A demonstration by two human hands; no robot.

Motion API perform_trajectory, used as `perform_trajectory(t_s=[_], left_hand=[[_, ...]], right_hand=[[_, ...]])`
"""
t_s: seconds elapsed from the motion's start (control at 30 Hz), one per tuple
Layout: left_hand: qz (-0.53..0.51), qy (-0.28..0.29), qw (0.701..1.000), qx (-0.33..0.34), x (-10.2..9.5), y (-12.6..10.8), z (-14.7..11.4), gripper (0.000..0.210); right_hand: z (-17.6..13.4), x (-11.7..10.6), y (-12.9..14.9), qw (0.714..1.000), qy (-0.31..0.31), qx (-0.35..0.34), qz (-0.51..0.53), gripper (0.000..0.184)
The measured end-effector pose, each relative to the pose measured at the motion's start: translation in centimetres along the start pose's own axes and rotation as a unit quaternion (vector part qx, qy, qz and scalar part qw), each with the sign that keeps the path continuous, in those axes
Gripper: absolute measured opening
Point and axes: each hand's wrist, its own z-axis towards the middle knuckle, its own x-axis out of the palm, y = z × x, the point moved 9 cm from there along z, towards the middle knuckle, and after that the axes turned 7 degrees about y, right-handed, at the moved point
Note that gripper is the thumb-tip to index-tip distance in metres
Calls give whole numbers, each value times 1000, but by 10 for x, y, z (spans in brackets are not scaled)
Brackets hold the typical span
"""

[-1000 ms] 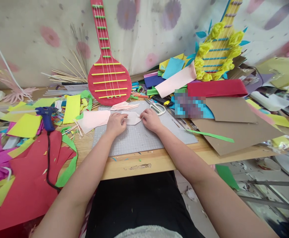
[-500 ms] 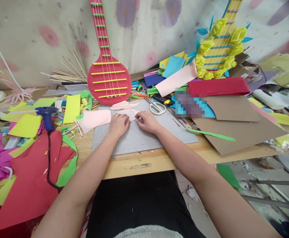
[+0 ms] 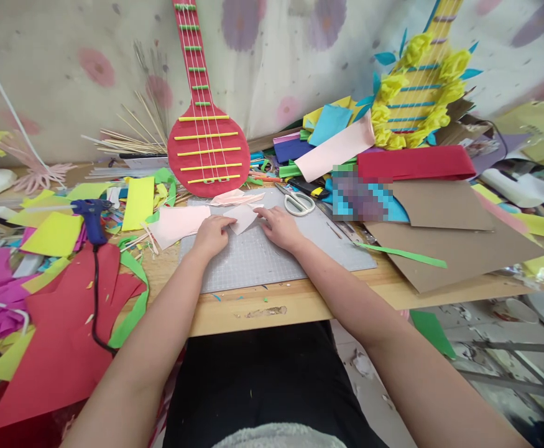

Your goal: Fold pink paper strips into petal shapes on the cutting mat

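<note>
A small pale piece of paper (image 3: 242,220) is held up slightly over the grey cutting mat (image 3: 248,267). My left hand (image 3: 212,238) pinches its left edge between thumb and fingers. At the upper right corner, the fingertips of my right hand (image 3: 277,228) grip the same piece. A larger pale pink sheet (image 3: 183,224) lies just left of my left hand, partly on the mat. Beyond the hands is a crumpled pink strip (image 3: 235,198). White-handled scissors (image 3: 299,203) rest on the mat past my right hand.
A red paper lute (image 3: 209,155) stands behind the mat, and a yellow flowered instrument (image 3: 411,99) at the back right. On the left are a blue glue gun (image 3: 92,221) and red paper (image 3: 66,330). Brown cardboard (image 3: 439,249) and a green strip (image 3: 406,254) lie right.
My left hand has shifted left and turned, now pinching the paper's edge. The small piece, flatter before under the fingers, is now lifted and more visible.
</note>
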Motion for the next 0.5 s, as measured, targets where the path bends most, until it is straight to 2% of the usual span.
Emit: perform_trajectory(t_s=[0.1,0.27,0.43,0.5], left_hand=[[-7,10,1000,21,8,-11,-1,54],[-46,24,998,27,18,-24,0,52],[-83,15,996,-5,14,-20,-1,61],[-89,-3,996,-18,9,-17,-2,66]], right_hand=[[1,-1,10,1000,-5,-21,-15,49],[2,-3,11,998,-22,-1,-60,39],[2,1,12,999,-2,-24,-33,16],[2,1,10,1000,-3,-21,-13,14]])
